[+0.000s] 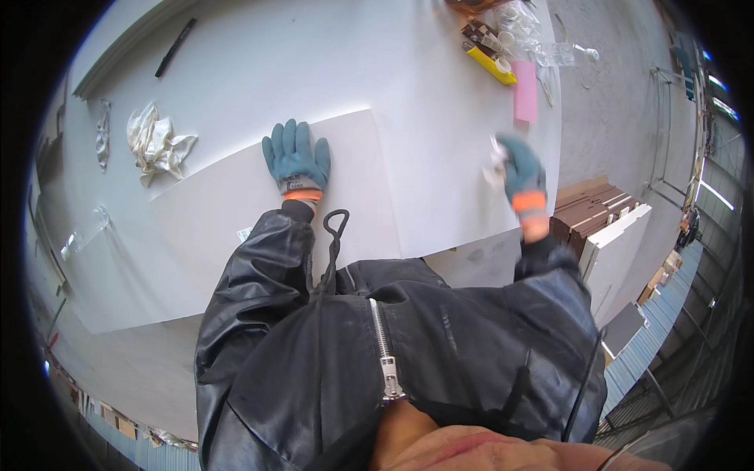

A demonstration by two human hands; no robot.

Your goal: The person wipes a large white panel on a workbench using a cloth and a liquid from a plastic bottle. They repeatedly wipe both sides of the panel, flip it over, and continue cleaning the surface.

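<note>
The left hand (297, 161) lies flat with fingers spread wide on the grey panel (353, 180), whose near edge is hidden by the person's jacket (259, 290), while the right hand (523, 171), blurred, is closed on a white wad (496, 163) whose outline and contact with the desk (448, 102) cannot be made out. White surface stretches between the panel's right edge and that hand, near the desk's right edge, with a pink block (525, 93) just beyond it. Print on the left glove and a small label (244, 234) by the sleeve is too small to read.
</note>
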